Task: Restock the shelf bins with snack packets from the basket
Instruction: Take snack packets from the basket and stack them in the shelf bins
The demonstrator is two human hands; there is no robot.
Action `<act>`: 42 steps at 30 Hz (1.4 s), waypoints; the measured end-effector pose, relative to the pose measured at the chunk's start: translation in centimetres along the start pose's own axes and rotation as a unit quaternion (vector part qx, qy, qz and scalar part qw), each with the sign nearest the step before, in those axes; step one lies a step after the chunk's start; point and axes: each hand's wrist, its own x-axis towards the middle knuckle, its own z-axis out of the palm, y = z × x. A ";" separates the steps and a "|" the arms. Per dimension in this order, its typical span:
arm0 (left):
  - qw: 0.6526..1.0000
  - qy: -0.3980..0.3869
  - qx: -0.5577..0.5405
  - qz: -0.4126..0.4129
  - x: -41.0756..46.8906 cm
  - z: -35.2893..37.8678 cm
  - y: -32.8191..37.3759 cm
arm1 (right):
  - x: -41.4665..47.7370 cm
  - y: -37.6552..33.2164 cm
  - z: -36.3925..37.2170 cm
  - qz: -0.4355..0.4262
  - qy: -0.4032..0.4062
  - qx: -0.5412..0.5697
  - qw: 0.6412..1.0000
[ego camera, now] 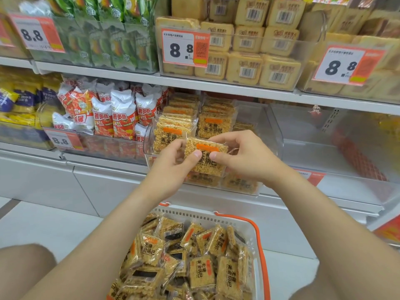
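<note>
Two hands (173, 163) (249, 156) pinch one snack packet (207, 167) at one clear bin (147, 139).

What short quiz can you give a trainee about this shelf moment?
1. True or false: the left hand and the right hand hold one packet together.
2. The basket has handles of which colour? A blue, B orange, C green.
3. Fill in: the price tag under the red-and-white bags reads ___.
Key: 1 true; 2 B; 3 8.8.
</note>
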 end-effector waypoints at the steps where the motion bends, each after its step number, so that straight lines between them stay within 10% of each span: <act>1: 0.998 0.022 0.053 0.017 0.1 0.1 -0.2 | 0.3 0.3 -0.1 0.003 0.013 0.003 1.000; 11: 0.886 0.116 0.415 0.172 0.8 1.2 -2.6 | 4.0 4.0 -0.5 0.028 0.230 -0.010 0.973; 42: 0.896 0.089 0.370 0.228 1.8 1.3 -3.2 | 7.3 5.0 2.0 -0.061 0.162 -0.264 0.949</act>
